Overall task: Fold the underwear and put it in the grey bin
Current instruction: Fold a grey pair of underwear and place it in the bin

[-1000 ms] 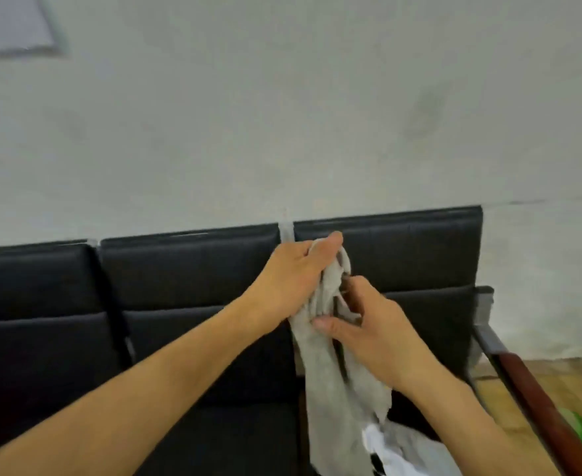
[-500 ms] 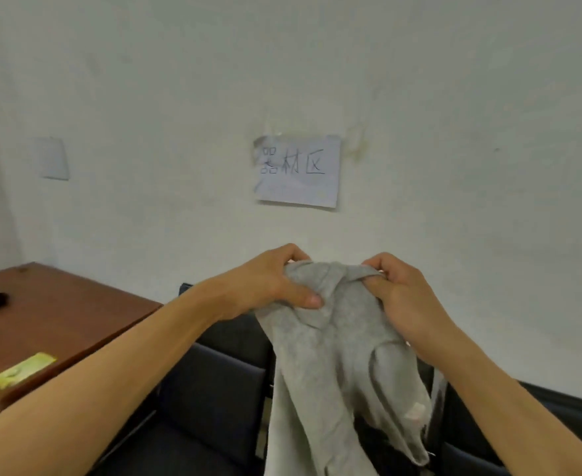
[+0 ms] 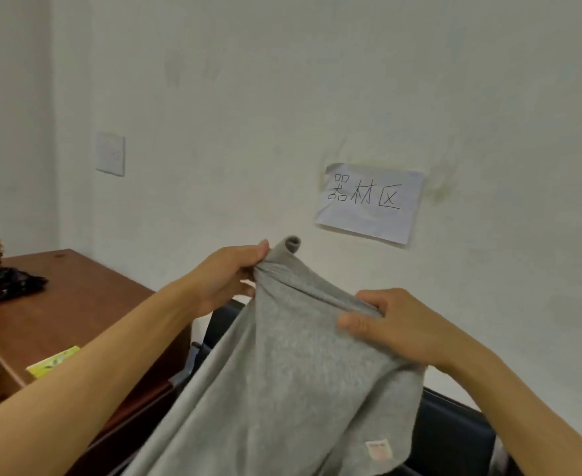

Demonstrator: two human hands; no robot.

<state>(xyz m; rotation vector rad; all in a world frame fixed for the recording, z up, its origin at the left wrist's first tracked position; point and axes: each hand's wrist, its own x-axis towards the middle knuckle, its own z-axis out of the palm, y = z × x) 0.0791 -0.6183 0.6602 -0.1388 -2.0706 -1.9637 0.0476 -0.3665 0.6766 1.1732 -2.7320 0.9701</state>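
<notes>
Holding grey underwear (image 3: pixel 282 372) up in the air before a white wall, left hand (image 3: pixel 224 280) fingers pinching its top left edge, right hand (image 3: pixel 396 324) fingers gripping the right edge, brown worktop (image 3: pixel 77 304) far left.

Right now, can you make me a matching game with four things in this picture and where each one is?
Things:
1. grey underwear
2. paper sign
3. yellow card
4. black bundle

Places:
A. stuck on the white wall
B. near edge of the wooden desk
C. held up by the left hand and right hand
D. far left of the desk

Pairs: 1-C, 2-A, 3-B, 4-D
</notes>
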